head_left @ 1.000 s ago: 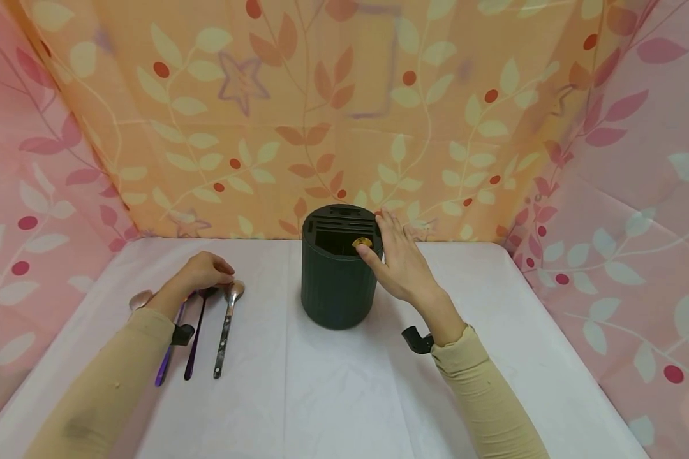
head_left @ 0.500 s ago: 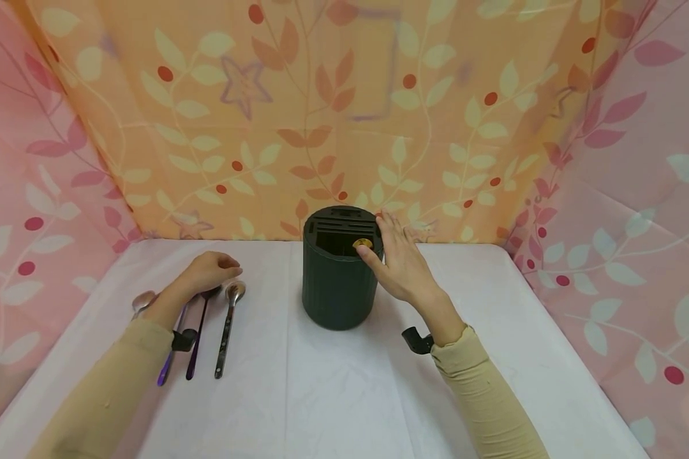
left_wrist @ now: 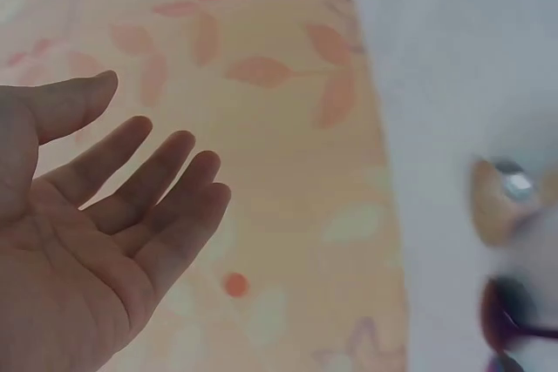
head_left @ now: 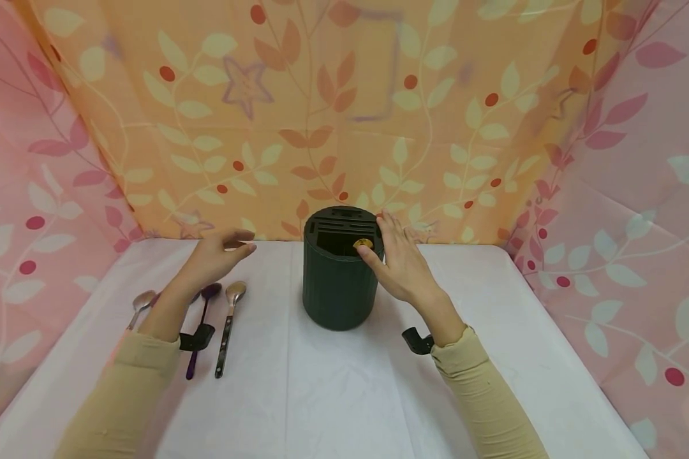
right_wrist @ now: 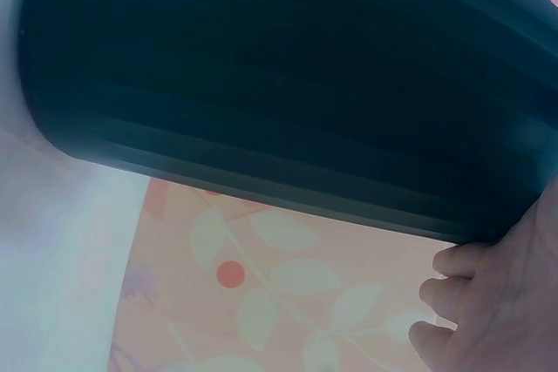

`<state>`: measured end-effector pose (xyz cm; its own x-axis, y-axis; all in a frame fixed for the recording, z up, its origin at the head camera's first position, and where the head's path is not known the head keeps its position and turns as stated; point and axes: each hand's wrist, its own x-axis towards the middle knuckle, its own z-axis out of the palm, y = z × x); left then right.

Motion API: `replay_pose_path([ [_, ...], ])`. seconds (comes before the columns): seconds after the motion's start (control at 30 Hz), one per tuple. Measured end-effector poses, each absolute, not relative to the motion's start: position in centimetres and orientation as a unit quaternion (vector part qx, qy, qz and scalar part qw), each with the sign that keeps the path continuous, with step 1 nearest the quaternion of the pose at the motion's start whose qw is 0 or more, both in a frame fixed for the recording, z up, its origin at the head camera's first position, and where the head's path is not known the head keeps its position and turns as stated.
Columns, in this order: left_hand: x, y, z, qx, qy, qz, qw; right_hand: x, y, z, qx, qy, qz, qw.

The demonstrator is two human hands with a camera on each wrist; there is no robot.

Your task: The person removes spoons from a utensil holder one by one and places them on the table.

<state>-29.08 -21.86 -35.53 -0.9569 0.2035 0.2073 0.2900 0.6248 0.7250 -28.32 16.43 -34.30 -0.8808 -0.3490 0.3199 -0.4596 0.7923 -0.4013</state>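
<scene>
Head view: no words or labels can be read. The left hand (head_left: 215,255) floats above the table (head_left: 333,395) w/ fingers straight and loosely spread, holding nothing. Under it lie spoons: a silver spoon (head_left: 228,325), a purple spoon (head_left: 200,328) and another spoon (head_left: 140,303) (partly hidden by the arm). The right hand (head_left: 399,264) rests on the rim of the dark green holder (head_left: 337,280), fingers straight and close together. The holder stands upright mid-table, near the back wall.

Left wrist view: open palm (left_wrist: 96,241), fingers spread; spoon bowls blur at right.

Right wrist view: holder wall (right_wrist: 288,93) fills the pic; fingertips (right_wrist: 453,289) touch it.
</scene>
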Motion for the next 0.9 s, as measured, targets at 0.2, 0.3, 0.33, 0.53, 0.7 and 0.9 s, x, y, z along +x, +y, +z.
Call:
replay_pose_path([
  [0.2, -27.8, -19.8, -33.5, -0.144, -0.882, -0.44, 0.088, -28.4, 16.4, -34.4, 0.219, -0.938, 0.243, 0.116],
  [0.3, -27.2, -18.6, -32.5, -0.151, -0.86, -0.474, 0.116, -28.4, 16.4, -34.4, 0.22, -0.937, 0.244, 0.119],
  [0.33, -27.0, -18.1, -32.3, -0.155, -0.85, -0.487, 0.126, -28.4, 16.4, -34.4, 0.221, -0.937, 0.245, 0.119],
  [0.53, -26.4, -15.3, -31.0, -0.18, -0.808, -0.54, 0.154, -28.4, 16.4, -34.3, 0.218, -0.938, 0.244, 0.118],
  [0.7, -26.6, -12.8, -30.5, -0.21, -0.793, -0.549, 0.158, -28.4, 16.6, -34.4, 0.218, -0.939, 0.238, 0.117],
  [0.9, -27.2, -10.0, -30.3, -0.25, -0.788, -0.544, 0.14, -28.5, 16.7, -34.4, 0.222, -0.94, 0.23, 0.119],
])
